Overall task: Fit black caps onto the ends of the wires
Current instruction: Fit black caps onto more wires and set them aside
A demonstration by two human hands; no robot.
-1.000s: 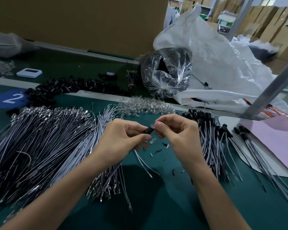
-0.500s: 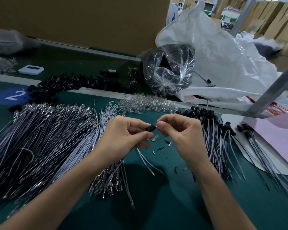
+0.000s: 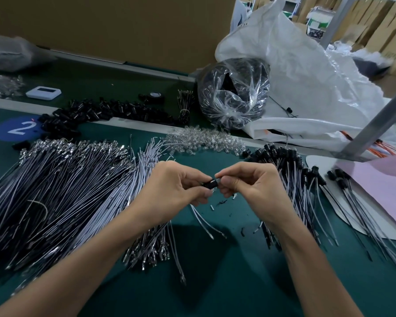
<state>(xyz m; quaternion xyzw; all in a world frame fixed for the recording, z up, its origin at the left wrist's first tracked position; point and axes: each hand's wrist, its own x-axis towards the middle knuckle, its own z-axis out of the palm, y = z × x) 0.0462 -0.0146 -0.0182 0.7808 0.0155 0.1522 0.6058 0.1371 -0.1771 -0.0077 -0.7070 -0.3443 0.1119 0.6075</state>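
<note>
A green bench carries heaps of wires, with cardboard boxes behind. Above it, the left hand and right hand each pinch one end of a black cap.

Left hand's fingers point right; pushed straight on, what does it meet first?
The right hand, probably: its fingertips pinch the wire end right at the black cap the left hand holds.

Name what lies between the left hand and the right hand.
In the head view, a black cap: the left hand pinches it, and the right hand pinches a small pale piece at its end.
</note>
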